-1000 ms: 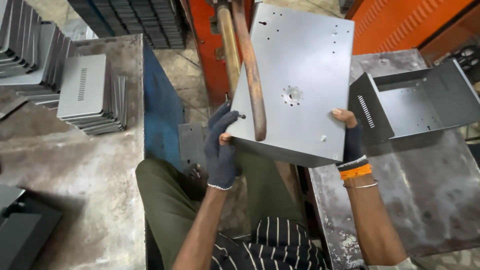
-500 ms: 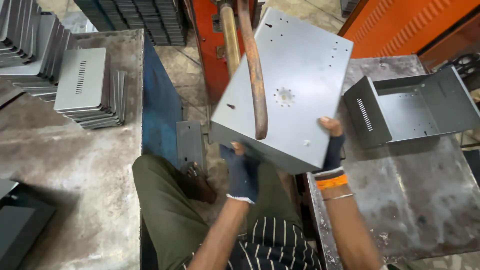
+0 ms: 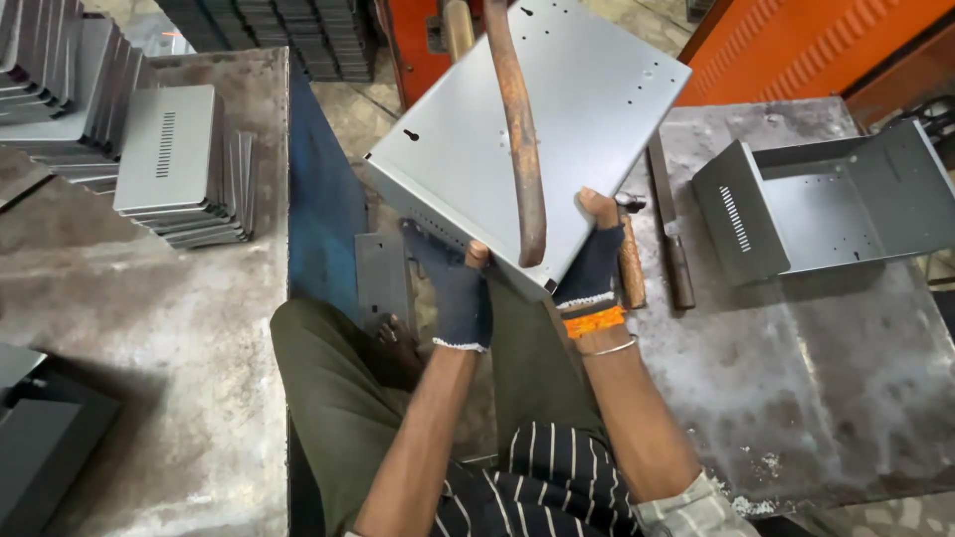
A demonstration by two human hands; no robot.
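I hold a large grey sheet-metal panel (image 3: 577, 109) with bent edges and small holes, tilted in front of me. My left hand (image 3: 453, 278), in a dark fingerless glove, grips its near lower edge from beneath. My right hand (image 3: 597, 259), also gloved, with an orange wristband, clasps the panel's near right corner. A rusty curved lever (image 3: 517, 129) hangs in front of the panel's face, partly covering it.
Stacked grey vented panels (image 3: 174, 164) lie on the worn metal table (image 3: 149, 348) at left. On the right table (image 3: 796, 378) rest an open grey metal box (image 3: 826, 204) and a wooden-handled tool (image 3: 671, 224). An orange machine (image 3: 796, 40) stands behind. My legs fill the gap between tables.
The panel has swung counter-clockwise and shifted left. My left hand moved from its left side to beneath its near edge; my right hand stayed at the corner.
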